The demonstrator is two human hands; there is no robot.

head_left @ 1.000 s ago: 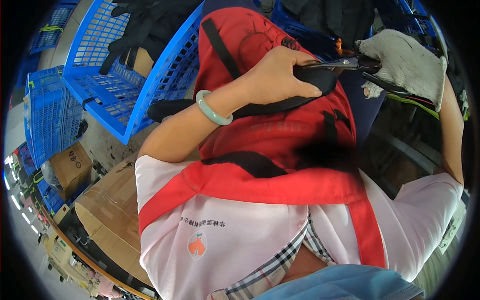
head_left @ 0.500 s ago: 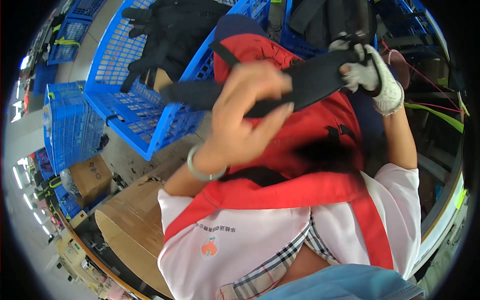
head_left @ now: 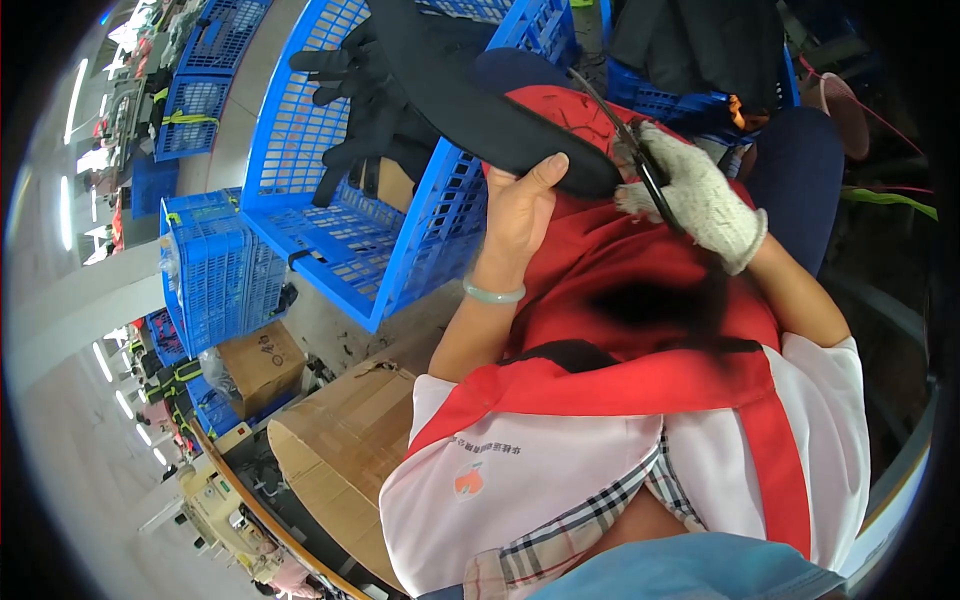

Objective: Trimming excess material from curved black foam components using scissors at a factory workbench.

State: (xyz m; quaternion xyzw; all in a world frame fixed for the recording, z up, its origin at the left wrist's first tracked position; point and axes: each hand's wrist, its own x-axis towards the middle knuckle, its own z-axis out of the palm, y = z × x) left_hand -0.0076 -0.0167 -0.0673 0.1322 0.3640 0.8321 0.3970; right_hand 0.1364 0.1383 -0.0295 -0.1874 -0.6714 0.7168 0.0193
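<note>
A long black padded strap [head_left: 470, 112] runs from the top of the view down to my lap, its rounded end above the red apron [head_left: 600, 245]. My left hand [head_left: 523, 205] is closed on it near that end, thumb on top and the fingers mostly hidden underneath. On my right hand [head_left: 705, 195] is a whitish knit glove. Its fingers are wrapped round dark-handled scissors [head_left: 652, 175], whose blades point up and to the left, just beyond the strap's end. The gloved fingertips are close to that end; whether they touch it I cannot tell.
A blue plastic crate [head_left: 345, 287] at left holds several black straps [head_left: 385, 130]. Another blue crate [head_left: 665, 98] at the far right holds dark pieces [head_left: 695, 45]. Farther left are stacked blue crates [head_left: 225, 265] and a cardboard box [head_left: 262, 362]. Cardboard [head_left: 345, 440] lies beside me.
My left hand has moved from across the strap to below it, gripping near its end. The strap's near end now points right and down. My right hand has come down and closer, with the scissors showing.
</note>
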